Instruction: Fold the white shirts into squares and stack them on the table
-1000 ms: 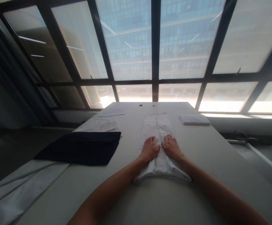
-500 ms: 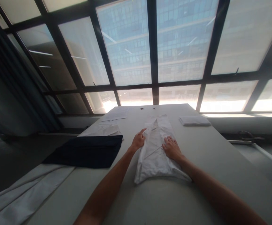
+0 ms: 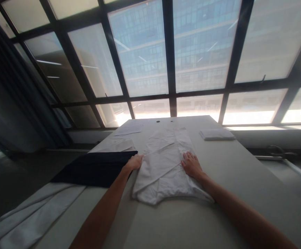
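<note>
A white garment (image 3: pixel 162 169), creased and partly folded, lies on the table in front of me; its exact kind is hard to make out. At its left edge my left hand (image 3: pixel 134 162) is closed, the fingertips pinching the cloth beside the dark fabric. My right hand (image 3: pixel 192 165) rests palm down on the garment's right part, fingers stretched out. Diagonal fold lines cross the cloth between the two hands.
Dark navy folded fabric (image 3: pixel 93 169) lies left on the white table (image 3: pixel 225 180), near draped pale cloth (image 3: pixel 43 211). White sheets (image 3: pixel 129 129) lie at the far left, a folded white stack (image 3: pixel 217 134) at the far right. Windows rise behind.
My left hand has moved left and towards me, and the garment's left part has spread out with it, making it wider. The right hand stays almost in place.
</note>
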### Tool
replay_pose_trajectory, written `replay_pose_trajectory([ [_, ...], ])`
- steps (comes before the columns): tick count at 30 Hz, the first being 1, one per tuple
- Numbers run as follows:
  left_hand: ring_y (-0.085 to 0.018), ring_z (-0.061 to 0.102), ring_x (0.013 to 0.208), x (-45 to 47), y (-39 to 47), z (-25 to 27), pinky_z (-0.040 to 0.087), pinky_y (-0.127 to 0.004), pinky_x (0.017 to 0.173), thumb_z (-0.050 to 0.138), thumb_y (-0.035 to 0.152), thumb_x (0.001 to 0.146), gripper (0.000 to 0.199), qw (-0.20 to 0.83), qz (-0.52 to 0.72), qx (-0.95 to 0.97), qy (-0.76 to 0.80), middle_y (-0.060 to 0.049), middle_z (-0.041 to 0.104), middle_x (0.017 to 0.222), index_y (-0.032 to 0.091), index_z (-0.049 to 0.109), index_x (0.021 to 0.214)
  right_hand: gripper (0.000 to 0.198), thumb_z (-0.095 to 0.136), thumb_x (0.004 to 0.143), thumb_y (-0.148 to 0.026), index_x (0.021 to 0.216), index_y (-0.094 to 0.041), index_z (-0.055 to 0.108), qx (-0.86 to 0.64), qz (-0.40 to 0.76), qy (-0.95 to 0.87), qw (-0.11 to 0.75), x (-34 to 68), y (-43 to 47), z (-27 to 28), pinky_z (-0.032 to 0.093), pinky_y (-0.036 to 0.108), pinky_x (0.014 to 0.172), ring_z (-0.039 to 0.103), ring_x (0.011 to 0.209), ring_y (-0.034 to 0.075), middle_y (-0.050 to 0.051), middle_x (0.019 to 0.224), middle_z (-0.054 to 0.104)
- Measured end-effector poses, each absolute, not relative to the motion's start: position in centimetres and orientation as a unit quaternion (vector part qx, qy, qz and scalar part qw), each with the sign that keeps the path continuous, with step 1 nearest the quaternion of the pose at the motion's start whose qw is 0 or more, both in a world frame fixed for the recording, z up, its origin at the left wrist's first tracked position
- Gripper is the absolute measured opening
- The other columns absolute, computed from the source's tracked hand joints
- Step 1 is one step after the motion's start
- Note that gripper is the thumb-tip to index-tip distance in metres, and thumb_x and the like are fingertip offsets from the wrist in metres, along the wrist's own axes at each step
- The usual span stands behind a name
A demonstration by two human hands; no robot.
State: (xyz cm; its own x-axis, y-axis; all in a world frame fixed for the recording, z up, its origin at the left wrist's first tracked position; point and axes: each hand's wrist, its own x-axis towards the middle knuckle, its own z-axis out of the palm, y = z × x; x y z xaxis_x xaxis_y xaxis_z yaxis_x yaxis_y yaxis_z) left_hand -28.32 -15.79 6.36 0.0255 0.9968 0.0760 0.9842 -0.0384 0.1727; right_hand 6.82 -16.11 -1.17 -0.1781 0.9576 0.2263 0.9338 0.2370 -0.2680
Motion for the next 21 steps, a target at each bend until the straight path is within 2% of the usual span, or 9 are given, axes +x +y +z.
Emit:
replay_pose_trajectory([
  [3, -0.04, 0.059, 0.113, -26.1, -16.4, 6.1, 0.047, -0.052, 0.093, 0.046, 0.016, 0.091, 0.039, -0.014, 0.088, 0.708, 0.701, -0.027, 0.062, 0.12, 0.006, 0.064, 0.124, 0.058, 0.042, 0.097, -0.035, 0.149, -0.008, 0.041, -0.618, 0.024, -0.765, 0.183, 6.7, -16.3, -0.8, 0.021, 0.042, 0.114, 0.034, 0.14, 0.029, 0.02, 0.152, 0.042],
  [7, -0.028, 0.054, 0.123, -21.1, -16.8, 4.4, 0.041, -0.041, 0.105, 0.044, 0.024, 0.098, 0.041, -0.031, 0.107, 0.759, 0.641, -0.015, 0.059, 0.132, 0.018, 0.057, 0.136, 0.057, 0.046, 0.095, -0.03, 0.149, -0.012, 0.041, -0.605, -0.007, -0.771, 0.199, 6.4, -16.7, 0.4, 0.032, 0.034, 0.106, 0.047, 0.125, 0.028, 0.016, 0.137, 0.057],
  [9, -0.026, 0.051, 0.129, -18.7, -17.0, 2.9, 0.038, -0.039, 0.11, 0.044, 0.03, 0.099, 0.043, -0.027, 0.124, 0.79, 0.6, -0.013, 0.056, 0.139, 0.018, 0.054, 0.14, 0.057, 0.048, 0.093, -0.025, 0.148, -0.014, 0.043, -0.603, -0.021, -0.773, 0.195, 6.3, -16.8, 0.9, 0.035, 0.033, 0.101, 0.051, 0.118, 0.028, 0.014, 0.127, 0.062],
  [14, -0.03, 0.037, 0.143, -16.5, -17.3, 0.2, 0.028, -0.053, 0.116, 0.042, 0.035, 0.101, 0.046, -0.01, 0.13, 0.806, 0.577, -0.013, 0.044, 0.153, 0.02, 0.048, 0.145, 0.056, 0.046, 0.091, -0.015, 0.147, -0.015, 0.044, -0.613, 0.008, -0.765, 0.197, 6.5, -16.4, 1.2, 0.042, 0.03, 0.089, 0.061, 0.106, 0.024, 0.013, 0.12, 0.066],
  [17, -0.029, 0.035, 0.144, -16.7, -17.2, -0.1, 0.027, -0.054, 0.117, 0.04, 0.034, 0.102, 0.047, -0.004, 0.13, 0.807, 0.576, -0.011, 0.042, 0.155, 0.02, 0.047, 0.146, 0.056, 0.045, 0.09, -0.014, 0.146, -0.02, 0.047, -0.62, 0.057, -0.747, 0.234, 7.0, -15.9, 1.3, 0.045, 0.028, 0.084, 0.065, 0.099, 0.021, 0.009, 0.118, 0.069],
  [21, -0.029, 0.035, 0.144, -16.9, -17.1, 0.0, 0.027, -0.053, 0.117, 0.04, 0.035, 0.102, 0.046, -0.007, 0.127, 0.807, 0.576, -0.01, 0.042, 0.155, 0.021, 0.048, 0.146, 0.049, 0.043, 0.089, -0.014, 0.133, -0.02, 0.064, -0.597, 0.092, -0.72, 0.342, 9.2, -14.6, 2.2, 0.046, 0.026, 0.089, 0.066, 0.1, 0.019, 0.008, 0.117, 0.071],
])
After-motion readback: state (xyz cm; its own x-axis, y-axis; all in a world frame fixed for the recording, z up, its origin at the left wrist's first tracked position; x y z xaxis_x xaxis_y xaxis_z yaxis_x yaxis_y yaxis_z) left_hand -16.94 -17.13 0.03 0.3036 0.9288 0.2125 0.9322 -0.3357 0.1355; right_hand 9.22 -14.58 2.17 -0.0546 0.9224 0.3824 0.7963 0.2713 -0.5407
